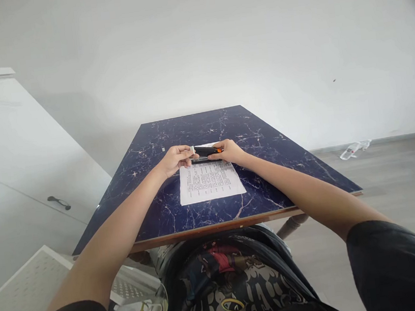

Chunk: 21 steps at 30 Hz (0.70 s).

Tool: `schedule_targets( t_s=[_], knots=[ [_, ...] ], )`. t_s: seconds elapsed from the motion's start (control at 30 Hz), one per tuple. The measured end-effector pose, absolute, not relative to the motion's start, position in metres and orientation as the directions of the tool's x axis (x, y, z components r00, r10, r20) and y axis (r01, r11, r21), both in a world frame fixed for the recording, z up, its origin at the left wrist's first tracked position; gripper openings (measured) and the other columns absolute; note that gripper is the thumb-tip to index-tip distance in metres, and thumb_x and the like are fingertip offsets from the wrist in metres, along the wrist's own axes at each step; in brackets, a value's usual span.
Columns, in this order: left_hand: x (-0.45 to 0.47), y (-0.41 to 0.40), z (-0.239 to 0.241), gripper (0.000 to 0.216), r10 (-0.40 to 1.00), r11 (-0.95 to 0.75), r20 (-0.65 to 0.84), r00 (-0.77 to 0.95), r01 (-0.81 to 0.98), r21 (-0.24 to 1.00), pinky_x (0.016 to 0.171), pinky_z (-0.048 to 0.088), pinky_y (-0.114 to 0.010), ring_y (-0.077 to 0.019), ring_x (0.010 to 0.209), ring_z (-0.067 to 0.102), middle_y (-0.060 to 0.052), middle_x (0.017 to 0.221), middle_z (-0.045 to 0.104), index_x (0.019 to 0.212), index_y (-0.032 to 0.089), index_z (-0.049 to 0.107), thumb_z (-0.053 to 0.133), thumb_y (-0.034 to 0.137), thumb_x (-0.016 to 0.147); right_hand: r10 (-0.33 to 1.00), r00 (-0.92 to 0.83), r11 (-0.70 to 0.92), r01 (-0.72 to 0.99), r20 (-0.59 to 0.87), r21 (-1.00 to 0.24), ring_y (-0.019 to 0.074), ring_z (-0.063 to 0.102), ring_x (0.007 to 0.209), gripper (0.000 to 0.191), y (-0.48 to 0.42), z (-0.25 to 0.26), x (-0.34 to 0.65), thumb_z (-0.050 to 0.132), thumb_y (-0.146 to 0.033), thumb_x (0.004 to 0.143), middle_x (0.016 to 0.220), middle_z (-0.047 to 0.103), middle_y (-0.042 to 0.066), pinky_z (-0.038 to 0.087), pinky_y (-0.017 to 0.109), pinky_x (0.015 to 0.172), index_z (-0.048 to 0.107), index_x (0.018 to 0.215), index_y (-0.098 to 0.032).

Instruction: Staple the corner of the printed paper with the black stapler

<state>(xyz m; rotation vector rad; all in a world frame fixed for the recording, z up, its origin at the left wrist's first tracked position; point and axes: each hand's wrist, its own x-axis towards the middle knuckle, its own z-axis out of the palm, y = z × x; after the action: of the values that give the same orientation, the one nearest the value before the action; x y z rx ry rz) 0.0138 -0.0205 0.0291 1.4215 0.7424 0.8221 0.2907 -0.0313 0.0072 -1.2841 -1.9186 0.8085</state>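
Over the far part of a printed sheet of paper (211, 187) lies a black stapler (205, 151) with an orange part at its right end. Its upper arm and lower part show apart from each other. My right hand (230, 151) has its fingers closed round the stapler's orange end. At the other end, my left hand (177, 159) pinches a small whitish piece (192, 150), too small to name for certain. The left fingertips are close to the stapler; whether they touch it cannot be made out.
Both forearms rest across a dark blue marbled table (162, 214). A small pale bit (163, 149) lies left of the paper. A white cabinet (17, 146) stands at left, a perforated white surface (31, 283) below it. Clear plastic (355, 149) lies on the floor at right.
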Motion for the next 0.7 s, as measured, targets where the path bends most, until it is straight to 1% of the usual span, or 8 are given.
schedule_targets(
  t_s=[0.1,0.2,0.23,0.3,0.4,0.47,0.57,0.7],
  knots=[
    [0.015,-0.020,0.027,0.040,0.841,-0.024,0.034,0.539,-0.026,0.999,0.050,0.054,-0.020,-0.0099,0.054,0.068,-0.016,0.098,0.082,0.092,0.011,0.071,0.097,0.037,0.075,0.911,-0.328,0.402,0.579,0.249,-0.709,0.0158,0.060,0.057,0.037,-0.029,0.006,0.292,0.083,-0.055,0.077,0.069,0.066,0.000,0.048,0.031,0.061,0.078,0.086,-0.020],
    [0.015,-0.023,0.027,0.039,0.834,-0.041,0.037,0.550,-0.005,0.999,0.054,0.056,-0.021,-0.0103,0.056,0.069,-0.017,0.100,0.083,0.090,0.011,0.071,0.096,0.037,0.075,0.857,-0.285,0.505,0.631,0.430,-0.589,0.0212,0.068,0.077,0.034,-0.030,0.011,0.293,0.081,-0.054,0.081,0.084,0.076,0.004,0.052,0.034,0.074,0.082,0.092,-0.022],
    [0.016,-0.024,0.027,0.039,0.831,-0.047,0.036,0.555,0.005,0.999,0.054,0.057,-0.021,-0.0103,0.056,0.069,-0.017,0.099,0.083,0.089,0.012,0.071,0.097,0.037,0.075,0.832,-0.248,0.525,0.641,0.497,-0.559,0.0219,0.068,0.080,0.033,-0.032,0.014,0.293,0.080,-0.054,0.084,0.088,0.078,0.006,0.052,0.035,0.076,0.083,0.094,-0.022],
    [0.016,-0.026,0.027,0.040,0.825,-0.061,0.034,0.564,0.029,0.998,0.053,0.056,-0.020,-0.0108,0.056,0.070,-0.017,0.098,0.083,0.089,0.012,0.072,0.097,0.038,0.074,0.776,-0.190,0.562,0.641,0.602,-0.522,0.0204,0.066,0.074,0.032,-0.039,0.023,0.293,0.076,-0.051,0.089,0.086,0.078,0.007,0.051,0.035,0.073,0.083,0.097,-0.022],
    [0.017,-0.027,0.026,0.041,0.815,-0.071,0.021,0.580,0.064,0.995,0.053,0.056,-0.021,-0.0129,0.058,0.072,-0.018,0.096,0.083,0.090,0.011,0.075,0.097,0.041,0.073,0.708,-0.259,0.670,0.541,0.657,-0.509,0.0136,0.052,0.058,0.031,-0.051,0.035,0.289,0.073,-0.049,0.095,0.085,0.077,0.005,0.046,0.033,0.062,0.083,0.106,-0.021],
    [0.017,-0.027,0.024,0.042,0.805,-0.070,0.008,0.593,0.083,0.994,0.053,0.057,-0.022,-0.0146,0.061,0.073,-0.018,0.095,0.083,0.092,0.011,0.076,0.098,0.042,0.073,0.660,-0.385,0.749,0.409,0.645,-0.522,0.0108,0.048,0.055,0.033,-0.058,0.038,0.284,0.075,-0.049,0.095,0.101,0.080,0.006,0.045,0.031,0.058,0.081,0.117,-0.024],
    [0.017,-0.026,0.022,0.043,0.789,-0.077,-0.005,0.614,0.106,0.991,0.054,0.059,-0.022,-0.0177,0.064,0.076,-0.015,0.088,0.082,0.094,0.012,0.078,0.098,0.043,0.072,0.552,-0.543,0.824,0.240,0.633,-0.513,0.0084,0.048,0.055,0.038,-0.063,0.036,0.275,0.078,-0.046,0.094,0.125,0.077,0.009,0.047,0.029,0.054,0.077,0.127,-0.026],
    [0.016,-0.027,0.022,0.048,0.745,-0.102,-0.010,0.667,0.129,0.986,0.056,0.062,-0.023,-0.0186,0.066,0.078,-0.015,0.094,0.083,0.108,0.013,0.081,0.097,0.043,0.074,0.467,-0.594,0.870,0.174,0.656,-0.462,0.0092,0.053,0.059,0.031,-0.064,0.029,0.267,0.072,-0.035,0.099,0.125,0.077,0.009,0.049,0.028,0.055,0.076,0.129,-0.027]
  ],
)
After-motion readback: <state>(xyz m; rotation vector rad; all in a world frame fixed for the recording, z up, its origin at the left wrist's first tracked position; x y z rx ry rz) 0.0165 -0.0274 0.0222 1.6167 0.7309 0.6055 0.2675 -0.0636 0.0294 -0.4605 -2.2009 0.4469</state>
